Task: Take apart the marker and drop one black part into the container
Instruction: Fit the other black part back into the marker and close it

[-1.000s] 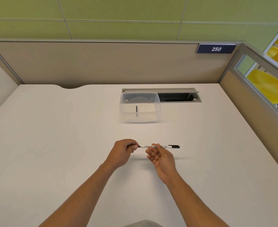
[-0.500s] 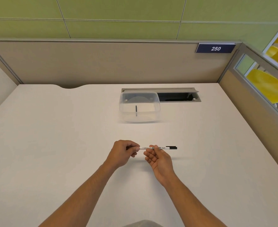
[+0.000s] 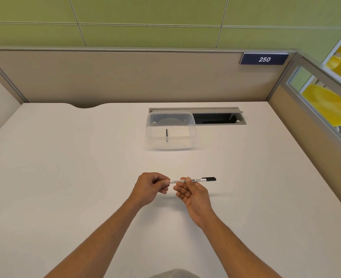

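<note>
Marker (image 3: 193, 180) spans both hands; left hand (image 3: 150, 189) pinches its end; right hand (image 3: 193, 194) pinches mid-barrel.

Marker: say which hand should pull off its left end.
Left. The left hand already pinches that end of the marker, while the right hand steadies the white barrel mid-length, near the black cap.

— What's the surface?
— A white desk (image 3: 65, 177), with a curved notch in its far edge at the left.
— And behind it?
— A beige partition (image 3: 125, 77), a blue sign (image 3: 264, 59) reading 250 at its top right. Green wall (image 3: 145, 11) above.
— Anything set into the desk?
— A grey cable hatch (image 3: 217, 117), open and dark inside.
— To the right?
— A glass panel (image 3: 316, 93), yellow chairs (image 3: 330, 105) beyond it.
</note>
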